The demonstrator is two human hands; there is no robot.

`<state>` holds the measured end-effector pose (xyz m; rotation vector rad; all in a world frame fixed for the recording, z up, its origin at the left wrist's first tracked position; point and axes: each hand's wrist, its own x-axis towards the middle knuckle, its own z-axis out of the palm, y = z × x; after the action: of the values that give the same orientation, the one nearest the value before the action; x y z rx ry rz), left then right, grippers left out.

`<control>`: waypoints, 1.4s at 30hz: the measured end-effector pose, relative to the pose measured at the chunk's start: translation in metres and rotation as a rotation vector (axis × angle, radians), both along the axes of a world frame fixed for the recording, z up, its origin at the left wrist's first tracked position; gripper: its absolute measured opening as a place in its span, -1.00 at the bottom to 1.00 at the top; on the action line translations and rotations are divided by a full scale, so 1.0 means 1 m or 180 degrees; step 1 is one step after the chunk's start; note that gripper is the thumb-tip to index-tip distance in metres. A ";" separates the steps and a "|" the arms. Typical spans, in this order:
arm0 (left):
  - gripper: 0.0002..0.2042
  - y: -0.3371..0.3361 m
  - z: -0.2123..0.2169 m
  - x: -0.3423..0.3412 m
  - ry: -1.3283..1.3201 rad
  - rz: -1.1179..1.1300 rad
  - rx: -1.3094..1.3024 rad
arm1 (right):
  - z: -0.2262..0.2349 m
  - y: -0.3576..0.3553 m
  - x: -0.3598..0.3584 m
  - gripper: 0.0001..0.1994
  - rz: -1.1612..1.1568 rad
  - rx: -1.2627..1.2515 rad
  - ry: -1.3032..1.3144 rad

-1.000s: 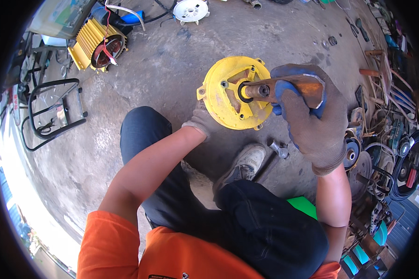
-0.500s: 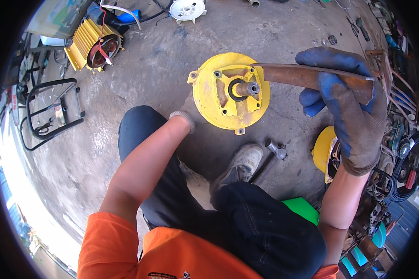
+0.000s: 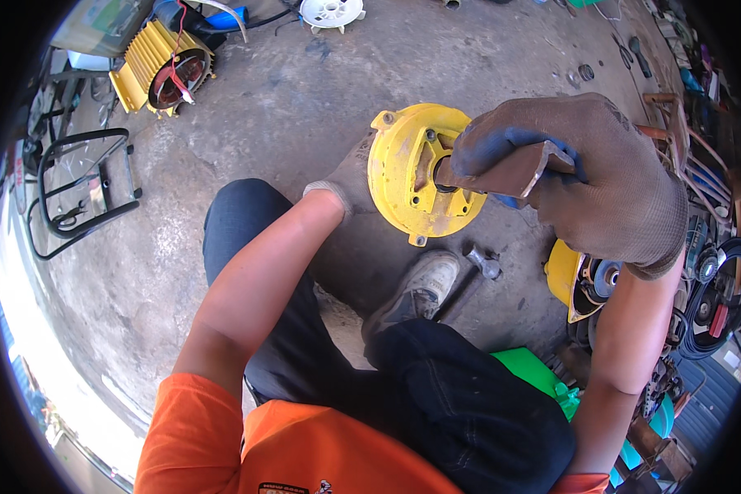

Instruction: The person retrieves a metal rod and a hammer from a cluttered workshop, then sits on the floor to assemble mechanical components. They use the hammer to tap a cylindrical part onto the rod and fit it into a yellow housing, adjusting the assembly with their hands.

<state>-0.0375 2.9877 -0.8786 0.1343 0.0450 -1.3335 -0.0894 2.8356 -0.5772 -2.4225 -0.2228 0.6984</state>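
Observation:
A round yellow motor end cover [image 3: 410,185] stands tilted on edge over the concrete floor, its hollow side toward me. My left hand [image 3: 347,179], in a grey glove, grips its left rim from behind. My right hand [image 3: 583,177], in a grey and blue glove, is closed on a rusty metal bar [image 3: 502,171]. The bar's tip rests at the cover's centre hub.
A hammer [image 3: 484,265] lies by my shoe [image 3: 420,288]. Another yellow cover [image 3: 570,280] sits at right beside cables and tools. A yellow finned motor body [image 3: 158,70] and a white fan [image 3: 331,11] lie at the far left. A black metal frame [image 3: 82,189] stands left.
The yellow cover has been tipped from flat up onto its edge. My right hand has swung the bar from lying across the cover to pointing into its centre.

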 end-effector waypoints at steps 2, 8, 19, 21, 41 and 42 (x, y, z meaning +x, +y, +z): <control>-0.49 -0.003 -0.001 0.000 0.0060 -0.0054 -0.0017 | -0.004 -0.006 -0.003 -0.66 0.0089 0.0034 -0.0139; -0.49 -0.009 -0.003 0.003 0.0096 -0.0168 -0.0037 | -0.021 -0.020 -0.011 -0.82 0.0049 0.0376 -0.0413; -0.51 -0.004 0.004 0.007 -0.0299 -0.0025 0.0154 | -0.025 -0.023 0.000 -0.79 0.0280 0.0118 -0.0723; -0.51 0.004 0.006 0.008 -0.0554 0.0073 0.0268 | -0.026 -0.018 0.000 -0.78 0.0194 -0.0028 -0.0760; -0.54 0.033 0.007 0.033 -0.2542 0.0947 0.1710 | -0.016 -0.011 0.004 -0.69 0.0199 0.0378 -0.1405; -0.54 0.047 0.007 0.034 -0.2615 0.1006 0.1882 | -0.022 -0.009 0.010 -0.70 0.0290 0.0440 -0.1338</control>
<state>-0.0030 3.0350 -0.8719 1.1182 -0.2292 -0.8379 -0.0790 2.8270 -0.5992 -2.4113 -0.5339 0.1942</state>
